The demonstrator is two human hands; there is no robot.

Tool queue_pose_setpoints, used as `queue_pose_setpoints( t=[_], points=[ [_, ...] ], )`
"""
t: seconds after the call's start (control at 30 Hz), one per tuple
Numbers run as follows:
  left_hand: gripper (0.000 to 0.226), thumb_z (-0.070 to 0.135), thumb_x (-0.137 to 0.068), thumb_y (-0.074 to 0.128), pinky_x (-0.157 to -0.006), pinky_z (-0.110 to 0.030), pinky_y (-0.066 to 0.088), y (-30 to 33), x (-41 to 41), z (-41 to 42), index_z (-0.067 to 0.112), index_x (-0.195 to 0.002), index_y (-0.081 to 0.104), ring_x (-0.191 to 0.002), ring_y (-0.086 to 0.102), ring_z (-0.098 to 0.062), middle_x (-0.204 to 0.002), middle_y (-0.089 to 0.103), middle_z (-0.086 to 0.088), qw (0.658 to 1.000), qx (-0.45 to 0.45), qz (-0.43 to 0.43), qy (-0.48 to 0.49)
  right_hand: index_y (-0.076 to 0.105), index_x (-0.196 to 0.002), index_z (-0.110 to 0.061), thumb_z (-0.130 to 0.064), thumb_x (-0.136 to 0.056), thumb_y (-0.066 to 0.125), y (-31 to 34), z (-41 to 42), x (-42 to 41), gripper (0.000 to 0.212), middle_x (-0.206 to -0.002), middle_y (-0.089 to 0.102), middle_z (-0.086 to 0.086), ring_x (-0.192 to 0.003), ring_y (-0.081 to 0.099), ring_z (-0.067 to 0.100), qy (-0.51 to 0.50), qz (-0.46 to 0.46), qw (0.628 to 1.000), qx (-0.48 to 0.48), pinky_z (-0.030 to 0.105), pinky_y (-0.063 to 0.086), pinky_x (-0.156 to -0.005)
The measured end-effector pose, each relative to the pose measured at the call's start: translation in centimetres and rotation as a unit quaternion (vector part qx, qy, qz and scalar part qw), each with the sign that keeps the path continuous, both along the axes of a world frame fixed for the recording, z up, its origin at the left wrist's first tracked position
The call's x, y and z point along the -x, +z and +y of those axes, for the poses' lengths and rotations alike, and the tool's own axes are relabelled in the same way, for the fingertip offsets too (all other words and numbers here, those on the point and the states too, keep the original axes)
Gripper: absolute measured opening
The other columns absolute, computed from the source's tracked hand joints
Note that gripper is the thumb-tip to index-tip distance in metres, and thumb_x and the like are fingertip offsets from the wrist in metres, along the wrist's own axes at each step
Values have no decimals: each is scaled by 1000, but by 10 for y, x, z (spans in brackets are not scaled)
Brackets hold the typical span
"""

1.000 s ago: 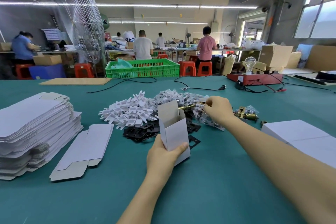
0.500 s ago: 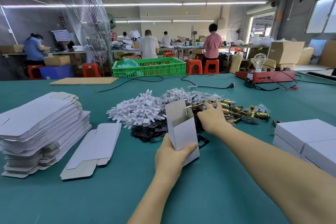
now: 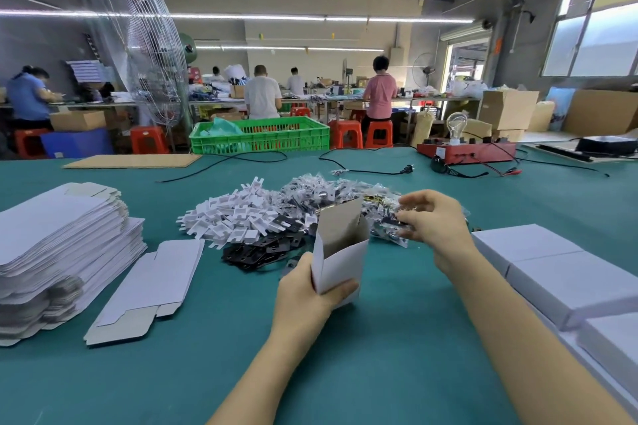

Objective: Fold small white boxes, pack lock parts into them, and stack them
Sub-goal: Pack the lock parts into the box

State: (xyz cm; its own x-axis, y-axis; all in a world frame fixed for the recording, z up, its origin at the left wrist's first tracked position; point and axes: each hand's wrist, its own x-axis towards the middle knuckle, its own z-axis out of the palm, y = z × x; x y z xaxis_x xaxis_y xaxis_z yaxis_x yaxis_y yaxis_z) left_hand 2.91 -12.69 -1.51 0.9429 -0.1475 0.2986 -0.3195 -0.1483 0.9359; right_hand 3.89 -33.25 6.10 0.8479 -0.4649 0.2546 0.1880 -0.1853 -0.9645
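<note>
the left hand grips the box low down, thumb across its front, mouth and flap tilted up toward the parts, likely so it can be filled one-handed. the right hand pinches a clear bag of metal parts just beside that mouth, ready to drop in. flat blanks wait at left, closed boxes gather at right.
</note>
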Motion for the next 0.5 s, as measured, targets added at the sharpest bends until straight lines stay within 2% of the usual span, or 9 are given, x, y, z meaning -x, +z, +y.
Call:
queue_pose_setpoints(
  t=[0.13,0.23,0.27,0.33,0.4,0.43,0.5],
  points=[
    [36,18,-71,86,-60,-7,45,-2,-5,3,37,-92,62,-78,62,10,-85,70,25,999,32,12,40,61,-84,-13,8,-86,57,-15,5,-6,21,-91,59,10,-74,58,18,3,44,998,33,27,56,-59],
    [33,22,-73,85,-64,-14,46,-3,-10,5,35,-90,60,-84,62,6,-91,68,20,995,57,21,82,61,-90,-14,1,-89,55,-31,14,-17,16,-92,59,7,-76,60,17,27,102,991,86,40,57,-80],
    [33,22,-73,85,-66,-16,46,-3,-12,5,34,-90,60,-86,62,4,-94,67,19,994,65,22,86,62,-95,-14,-2,-88,56,-36,18,-20,15,-94,60,6,-81,60,19,34,124,984,121,41,55,-84],
    [33,21,-74,84,-66,-15,45,-4,-13,5,35,-91,60,-86,61,6,-95,67,19,993,76,23,87,64,-106,-13,-7,-86,59,-45,24,-24,21,-105,58,5,-96,57,21,9,151,962,228,31,47,-84],
    [33,20,-74,84,-64,-9,44,-5,-14,5,35,-91,61,-81,61,11,-94,67,20,993,73,19,89,64,-109,-13,-12,-87,61,-48,31,-24,22,-111,54,6,-103,56,23,-23,123,939,320,29,44,-88],
    [33,19,-74,84,-62,-6,44,-5,-14,5,35,-92,61,-78,61,13,-93,67,20,993,73,15,91,64,-109,-13,-15,-88,60,-48,36,-24,21,-110,54,5,-103,56,23,-4,98,930,353,30,44,-88],
    [33,17,-73,84,-59,-3,42,-6,-15,5,34,-91,61,-76,60,16,-92,67,20,992,72,7,99,65,-113,-14,-14,-90,56,-50,46,-21,25,-110,59,5,-106,56,22,98,83,903,410,31,44,-91]
  ],
)
